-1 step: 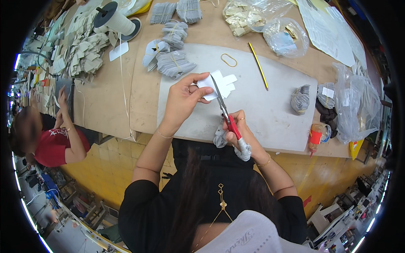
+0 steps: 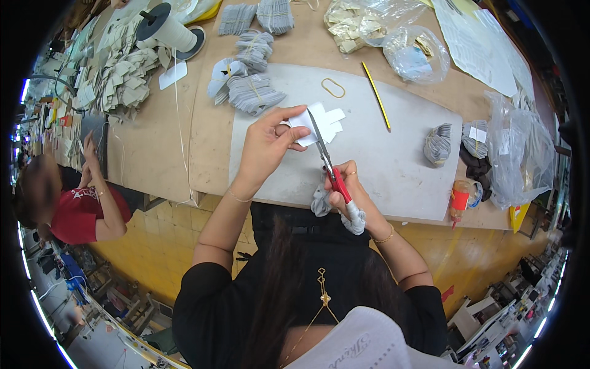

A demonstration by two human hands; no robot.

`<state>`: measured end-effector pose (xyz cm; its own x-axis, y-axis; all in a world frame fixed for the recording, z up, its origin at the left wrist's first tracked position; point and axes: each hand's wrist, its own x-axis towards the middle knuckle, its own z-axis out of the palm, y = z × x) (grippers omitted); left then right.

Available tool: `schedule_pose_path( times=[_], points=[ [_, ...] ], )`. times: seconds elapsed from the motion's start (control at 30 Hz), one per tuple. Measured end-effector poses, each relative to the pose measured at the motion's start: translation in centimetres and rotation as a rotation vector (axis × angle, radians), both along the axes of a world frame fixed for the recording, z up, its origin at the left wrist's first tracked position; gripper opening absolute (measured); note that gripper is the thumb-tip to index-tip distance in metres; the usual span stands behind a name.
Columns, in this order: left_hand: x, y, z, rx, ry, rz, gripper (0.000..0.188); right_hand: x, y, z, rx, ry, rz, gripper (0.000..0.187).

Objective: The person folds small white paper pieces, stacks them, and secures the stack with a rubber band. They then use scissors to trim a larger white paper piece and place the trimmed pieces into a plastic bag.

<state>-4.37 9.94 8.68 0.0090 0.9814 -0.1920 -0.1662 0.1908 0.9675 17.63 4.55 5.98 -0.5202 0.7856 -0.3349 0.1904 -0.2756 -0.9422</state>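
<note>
My left hand (image 2: 275, 139) pinches a small white card (image 2: 301, 130) between thumb and fingers above the grey board (image 2: 393, 178). In my right hand (image 2: 345, 184) are scissors (image 2: 337, 178) with red handles, partly wrapped in whitish cloth or tape. Their blades point away from me and lie along the card's right side, close to my left fingertips. Just beyond the blades, several white paper pieces (image 2: 333, 123) rest on the board. A tan rubber band (image 2: 334, 87) and a yellow-black pencil (image 2: 377, 97) lie farther off.
Banded bundles of grey pieces (image 2: 255, 92) stand beyond my left hand. A thread spool (image 2: 172, 31) and a heap of pale pieces (image 2: 126, 77) are at far left. At right sit an orange-capped bottle (image 2: 459, 202) and clear plastic bags (image 2: 522, 147). A person in red (image 2: 83, 209) works at left.
My hands, the card and the scissors look almost unmoved. At left, the other person's raised hand has shifted slightly.
</note>
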Motion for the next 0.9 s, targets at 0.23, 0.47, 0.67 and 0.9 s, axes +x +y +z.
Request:
schedule_pose_path(
  times=[0.23,0.47,0.67,0.9],
  points=[
    [-0.41,0.41,-0.2,-0.072,-0.047,0.001,0.039,0.05,0.77,-1.11,0.034,0.019,-0.022,0.087],
    [-0.63,0.5,-0.22,-0.085,-0.01,-0.022,0.038,-0.05,0.95,-0.7,0.012,-0.004,-0.027,0.092],
    [-0.56,0.58,-0.23,-0.055,0.046,-0.052,0.038,-0.19,0.91,-0.5,-0.002,-0.063,-0.033,0.088],
    [-0.41,0.75,-0.53,-0.061,-0.01,-0.005,0.027,-0.32,0.83,-0.37,-0.007,-0.054,-0.128,0.071]
  ],
)
